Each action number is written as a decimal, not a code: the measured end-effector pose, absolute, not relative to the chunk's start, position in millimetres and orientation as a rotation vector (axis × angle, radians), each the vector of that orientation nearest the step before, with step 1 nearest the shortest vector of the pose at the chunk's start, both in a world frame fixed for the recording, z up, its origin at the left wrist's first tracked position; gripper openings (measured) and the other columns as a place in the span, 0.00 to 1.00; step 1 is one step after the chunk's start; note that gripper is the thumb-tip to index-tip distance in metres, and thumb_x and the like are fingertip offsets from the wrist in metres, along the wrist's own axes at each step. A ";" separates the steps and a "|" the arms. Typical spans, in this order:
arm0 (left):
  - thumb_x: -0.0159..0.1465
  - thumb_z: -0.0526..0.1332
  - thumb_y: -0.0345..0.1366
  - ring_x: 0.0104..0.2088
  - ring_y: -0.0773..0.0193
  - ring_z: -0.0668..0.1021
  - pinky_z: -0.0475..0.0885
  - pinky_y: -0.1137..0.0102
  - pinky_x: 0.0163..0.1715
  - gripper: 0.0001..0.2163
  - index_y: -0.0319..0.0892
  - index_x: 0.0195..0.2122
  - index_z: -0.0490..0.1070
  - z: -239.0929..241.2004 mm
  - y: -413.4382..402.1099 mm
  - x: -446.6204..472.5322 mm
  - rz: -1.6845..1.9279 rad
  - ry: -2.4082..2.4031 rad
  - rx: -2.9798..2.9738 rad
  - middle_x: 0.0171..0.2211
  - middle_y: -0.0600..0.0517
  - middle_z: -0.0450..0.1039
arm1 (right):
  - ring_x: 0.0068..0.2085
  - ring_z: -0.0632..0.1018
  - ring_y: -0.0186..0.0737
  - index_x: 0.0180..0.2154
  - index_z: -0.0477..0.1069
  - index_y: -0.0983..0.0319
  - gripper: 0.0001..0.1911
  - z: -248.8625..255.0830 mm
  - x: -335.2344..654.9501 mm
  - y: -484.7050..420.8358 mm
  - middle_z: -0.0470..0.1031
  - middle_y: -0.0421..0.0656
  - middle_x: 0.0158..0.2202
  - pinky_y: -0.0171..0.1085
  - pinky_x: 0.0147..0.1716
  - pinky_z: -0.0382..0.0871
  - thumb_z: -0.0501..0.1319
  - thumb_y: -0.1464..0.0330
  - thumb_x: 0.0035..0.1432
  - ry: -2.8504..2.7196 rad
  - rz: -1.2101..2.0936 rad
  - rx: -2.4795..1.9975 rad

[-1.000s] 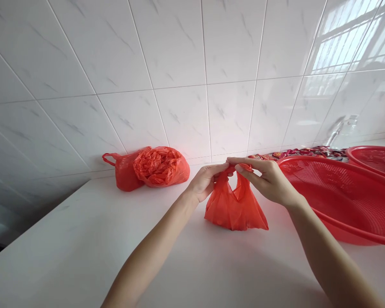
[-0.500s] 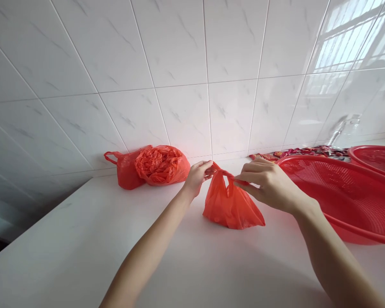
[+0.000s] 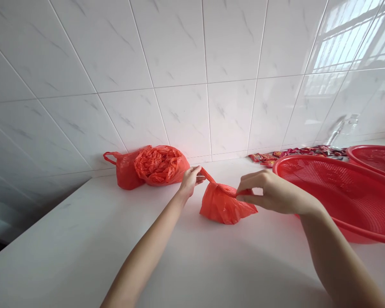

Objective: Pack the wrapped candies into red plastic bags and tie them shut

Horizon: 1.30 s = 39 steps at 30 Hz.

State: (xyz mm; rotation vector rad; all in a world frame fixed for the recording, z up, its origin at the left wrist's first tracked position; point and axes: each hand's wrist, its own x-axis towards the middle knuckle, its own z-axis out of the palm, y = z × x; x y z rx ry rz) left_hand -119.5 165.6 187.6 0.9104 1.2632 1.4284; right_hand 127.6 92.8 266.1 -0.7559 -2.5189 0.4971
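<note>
A small red plastic bag (image 3: 226,207) rests on the white counter (image 3: 192,261) in front of me, its contents hidden. My left hand (image 3: 191,180) pinches one of its handles, drawn out up and to the left. With thumb and fingers closed, my right hand (image 3: 265,191) grips the bag's other side at the upper right. The bag's top is gathered and folded between the two hands.
Behind my left hand, a full red bag (image 3: 128,169) and a bundle of crumpled red bags (image 3: 162,164) lie against the tiled wall. At right stand a large red basket (image 3: 336,196) and a second red basket (image 3: 375,158). Small red packets (image 3: 263,158) and a clear bottle (image 3: 351,124) are behind them.
My left hand has moved left and slightly down, stretching its handle outward. My right hand has lowered a little, and the bag's top has sunk and folded.
</note>
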 end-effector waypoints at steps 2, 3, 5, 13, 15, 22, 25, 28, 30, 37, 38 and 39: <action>0.58 0.67 0.40 0.22 0.71 0.75 0.72 0.71 0.32 0.10 0.41 0.29 0.68 201.1 160.8 -115.8 1.466 1.198 0.952 0.25 0.56 0.73 | 0.25 0.71 0.35 0.27 0.76 0.60 0.13 267.3 126.3 96.6 0.75 0.41 0.24 0.35 0.23 0.62 0.60 0.65 0.62 -2.358 0.578 -0.854; 0.59 0.67 0.40 0.23 0.71 0.75 0.73 0.71 0.33 0.10 0.41 0.29 0.69 209.2 157.1 -113.4 1.480 1.153 0.996 0.26 0.56 0.74 | 0.25 0.72 0.36 0.28 0.77 0.60 0.13 267.3 124.9 98.5 0.76 0.41 0.24 0.35 0.24 0.63 0.60 0.64 0.62 -2.278 0.613 -0.891; 0.59 0.68 0.42 0.25 0.70 0.76 0.73 0.70 0.34 0.10 0.41 0.31 0.70 225.6 147.4 -107.9 1.495 1.028 1.163 0.26 0.55 0.74 | 0.26 0.74 0.37 0.28 0.78 0.60 0.13 265.9 120.4 102.4 0.76 0.42 0.24 0.36 0.25 0.66 0.61 0.62 0.62 -2.133 0.708 -0.919; 0.65 0.64 0.42 0.31 0.66 0.78 0.75 0.68 0.38 0.09 0.41 0.34 0.72 253.0 110.3 -85.2 1.349 0.772 1.646 0.29 0.53 0.74 | 0.27 0.76 0.38 0.23 0.72 0.61 0.23 258.8 99.6 111.2 0.75 0.43 0.24 0.39 0.32 0.72 0.65 0.49 0.57 -1.784 0.973 -0.814; 0.63 0.65 0.40 0.33 0.65 0.79 0.75 0.68 0.39 0.08 0.41 0.35 0.72 250.9 106.0 -82.1 1.307 0.782 1.689 0.31 0.52 0.75 | 0.28 0.75 0.38 0.23 0.72 0.61 0.24 257.0 96.9 111.8 0.75 0.43 0.24 0.39 0.33 0.71 0.66 0.48 0.55 -1.740 0.986 -0.816; 0.59 0.70 0.40 0.35 0.60 0.81 0.76 0.65 0.41 0.10 0.42 0.36 0.74 246.1 101.5 -72.8 1.328 0.937 1.784 0.34 0.51 0.78 | 0.33 0.76 0.40 0.25 0.73 0.62 0.25 252.0 98.7 113.8 0.74 0.42 0.26 0.38 0.35 0.70 0.65 0.46 0.56 -1.760 1.010 -0.802; 0.58 0.70 0.40 0.36 0.60 0.81 0.77 0.63 0.42 0.09 0.41 0.35 0.75 245.2 105.6 -72.4 1.368 0.929 1.747 0.34 0.51 0.78 | 0.35 0.77 0.42 0.28 0.74 0.62 0.23 252.8 102.4 115.8 0.76 0.42 0.28 0.40 0.39 0.71 0.67 0.48 0.55 -1.751 1.065 -0.743; 0.56 0.71 0.37 0.37 0.60 0.81 0.76 0.64 0.41 0.09 0.41 0.35 0.76 245.5 109.5 -74.1 1.425 0.917 1.680 0.35 0.51 0.78 | 0.38 0.78 0.41 0.34 0.73 0.61 0.20 250.7 105.9 122.8 0.77 0.42 0.34 0.41 0.42 0.73 0.73 0.53 0.50 -1.678 1.195 -0.640; 0.55 0.70 0.35 0.35 0.61 0.80 0.76 0.65 0.39 0.07 0.41 0.35 0.77 247.6 110.1 -74.8 1.448 0.886 1.634 0.34 0.51 0.79 | 0.41 0.78 0.41 0.40 0.73 0.60 0.22 245.7 107.0 130.5 0.78 0.44 0.40 0.41 0.44 0.74 0.75 0.57 0.48 -1.737 1.315 -0.549; 0.53 0.71 0.33 0.31 0.66 0.77 0.74 0.70 0.35 0.05 0.41 0.31 0.78 258.7 111.7 -75.7 1.533 0.747 1.464 0.30 0.53 0.78 | 0.36 0.78 0.39 0.35 0.75 0.63 0.16 211.5 91.2 151.0 0.76 0.40 0.31 0.39 0.38 0.73 0.73 0.58 0.51 -2.007 1.583 -0.535; 0.52 0.71 0.33 0.32 0.66 0.78 0.74 0.69 0.36 0.06 0.41 0.31 0.79 259.4 113.5 -77.1 1.567 0.732 1.432 0.31 0.52 0.78 | 0.33 0.77 0.38 0.31 0.75 0.63 0.16 207.9 87.7 151.1 0.75 0.39 0.28 0.38 0.36 0.72 0.74 0.59 0.50 -2.000 1.615 -0.537; 0.51 0.72 0.32 0.32 0.66 0.78 0.75 0.69 0.36 0.06 0.41 0.30 0.79 260.0 115.5 -78.9 1.602 0.720 1.397 0.31 0.52 0.79 | 0.30 0.76 0.36 0.29 0.74 0.63 0.16 205.2 84.6 150.7 0.74 0.38 0.27 0.37 0.34 0.71 0.74 0.59 0.49 -1.987 1.649 -0.529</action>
